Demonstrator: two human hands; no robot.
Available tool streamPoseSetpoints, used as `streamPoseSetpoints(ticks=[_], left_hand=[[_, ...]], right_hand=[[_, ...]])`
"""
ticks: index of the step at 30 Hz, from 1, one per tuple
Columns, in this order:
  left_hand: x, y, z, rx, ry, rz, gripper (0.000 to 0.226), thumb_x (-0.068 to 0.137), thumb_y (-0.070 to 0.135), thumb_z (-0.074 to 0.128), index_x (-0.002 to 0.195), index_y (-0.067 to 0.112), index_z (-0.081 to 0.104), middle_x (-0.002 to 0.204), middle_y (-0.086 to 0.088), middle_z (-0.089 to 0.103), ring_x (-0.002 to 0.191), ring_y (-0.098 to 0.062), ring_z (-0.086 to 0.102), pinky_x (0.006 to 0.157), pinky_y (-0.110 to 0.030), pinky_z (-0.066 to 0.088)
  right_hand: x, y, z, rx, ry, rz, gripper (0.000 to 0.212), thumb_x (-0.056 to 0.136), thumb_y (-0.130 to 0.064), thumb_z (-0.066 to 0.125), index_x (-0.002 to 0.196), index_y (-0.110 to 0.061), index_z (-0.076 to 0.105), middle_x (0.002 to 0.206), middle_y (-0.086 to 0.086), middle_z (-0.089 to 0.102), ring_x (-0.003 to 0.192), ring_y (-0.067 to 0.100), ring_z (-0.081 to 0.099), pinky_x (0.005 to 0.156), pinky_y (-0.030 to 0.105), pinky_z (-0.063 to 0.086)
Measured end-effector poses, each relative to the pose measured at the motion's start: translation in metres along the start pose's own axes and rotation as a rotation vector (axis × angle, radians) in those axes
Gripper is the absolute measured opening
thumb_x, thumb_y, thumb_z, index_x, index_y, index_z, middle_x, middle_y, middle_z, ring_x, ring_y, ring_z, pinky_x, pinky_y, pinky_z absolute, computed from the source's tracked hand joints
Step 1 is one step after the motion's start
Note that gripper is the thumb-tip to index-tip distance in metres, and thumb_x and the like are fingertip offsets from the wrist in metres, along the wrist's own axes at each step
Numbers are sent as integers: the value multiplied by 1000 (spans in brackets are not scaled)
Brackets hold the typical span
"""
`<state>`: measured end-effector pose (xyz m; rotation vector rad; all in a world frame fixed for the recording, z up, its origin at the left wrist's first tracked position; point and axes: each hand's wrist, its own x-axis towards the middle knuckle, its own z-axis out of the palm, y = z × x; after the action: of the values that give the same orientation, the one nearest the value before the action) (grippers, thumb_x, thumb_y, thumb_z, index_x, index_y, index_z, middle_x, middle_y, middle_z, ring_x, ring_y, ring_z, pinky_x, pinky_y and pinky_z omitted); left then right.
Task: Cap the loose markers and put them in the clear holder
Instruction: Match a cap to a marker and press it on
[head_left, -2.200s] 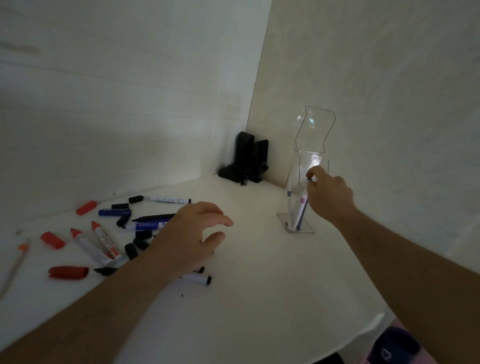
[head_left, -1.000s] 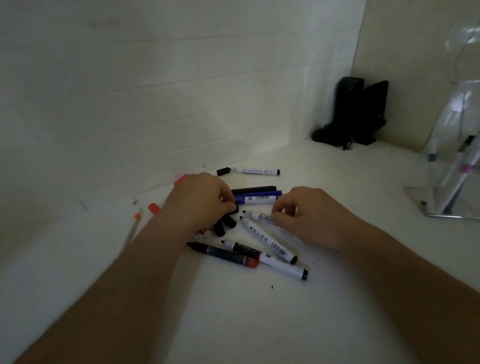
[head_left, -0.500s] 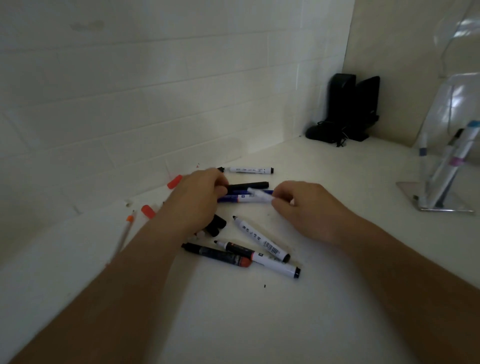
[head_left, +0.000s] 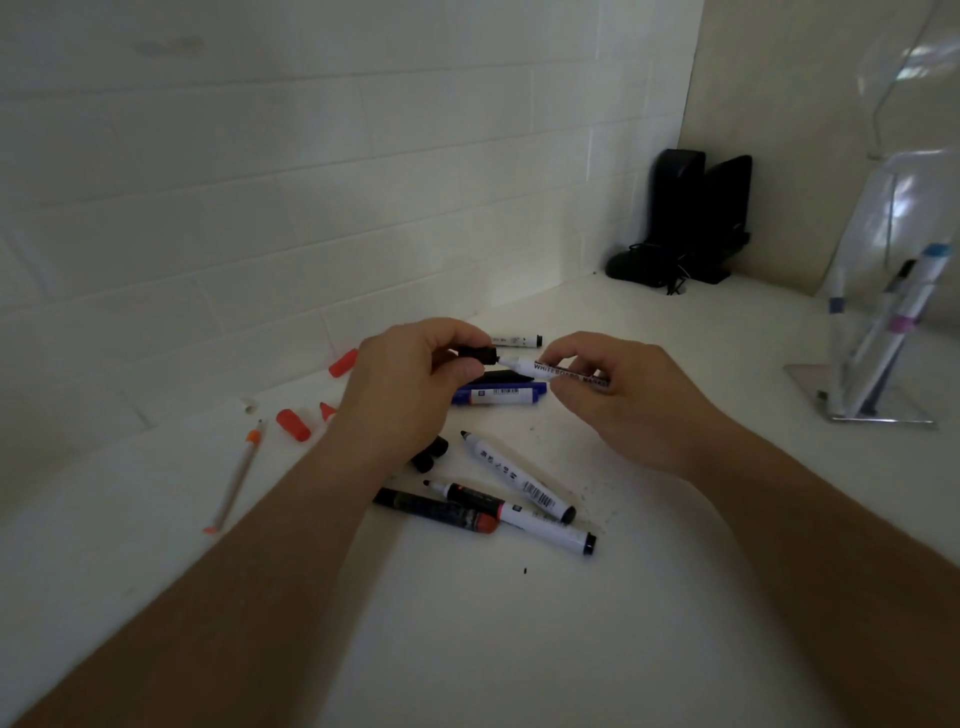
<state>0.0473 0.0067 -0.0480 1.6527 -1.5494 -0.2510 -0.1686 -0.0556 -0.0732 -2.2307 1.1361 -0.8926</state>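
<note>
Black cap (head_left: 477, 355) in left grip (head_left: 415, 379) meets marker (head_left: 550, 370) tip.

A white counter (head_left: 467, 649) carries scattered markers (head_left: 519, 480), red caps (head_left: 293, 424), a clear holder (head_left: 878, 332) and black speakers (head_left: 696, 218) in the corner.
</note>
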Motion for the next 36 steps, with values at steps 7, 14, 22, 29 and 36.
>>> streamPoseSetpoints(ticks=[7,14,22,29,36], left_hand=[[-4,2,10,-14,-47,14,17,88,28,73,100,40,73,88,19,71,84,3,64,79,-17,49],[-7,6,19,-40,-108,25,11,98,29,59,101,32,69,84,12,71,82,-4,66,72,-20,48],[-4,12,25,46,-50,41,12,95,27,63,104,26,72,86,9,71,82,-7,64,72,-19,47],[-10,13,34,32,-73,111,15,88,30,73,103,32,71,92,15,72,86,2,64,77,-5,43],[-13,16,32,-6,-66,157,15,95,21,65,105,31,61,98,10,73,90,-5,66,83,-23,52]], right_hand=[[1,-1,5,-220,62,-116,19,97,-41,62,116,-40,67,95,-16,67,83,5,61,76,30,54],[2,-2,4,-329,207,-212,19,93,-49,66,106,-38,75,85,-12,66,77,8,59,73,35,53],[2,-5,6,-196,214,-142,15,89,-45,74,99,-35,79,89,-11,72,82,11,65,77,40,55],[-1,2,-6,-201,112,-121,16,89,-51,70,100,-42,77,88,-19,73,82,5,65,81,41,58],[-6,-12,-6,-374,89,-201,8,97,-45,60,91,-43,64,69,-13,54,66,5,51,61,28,39]])
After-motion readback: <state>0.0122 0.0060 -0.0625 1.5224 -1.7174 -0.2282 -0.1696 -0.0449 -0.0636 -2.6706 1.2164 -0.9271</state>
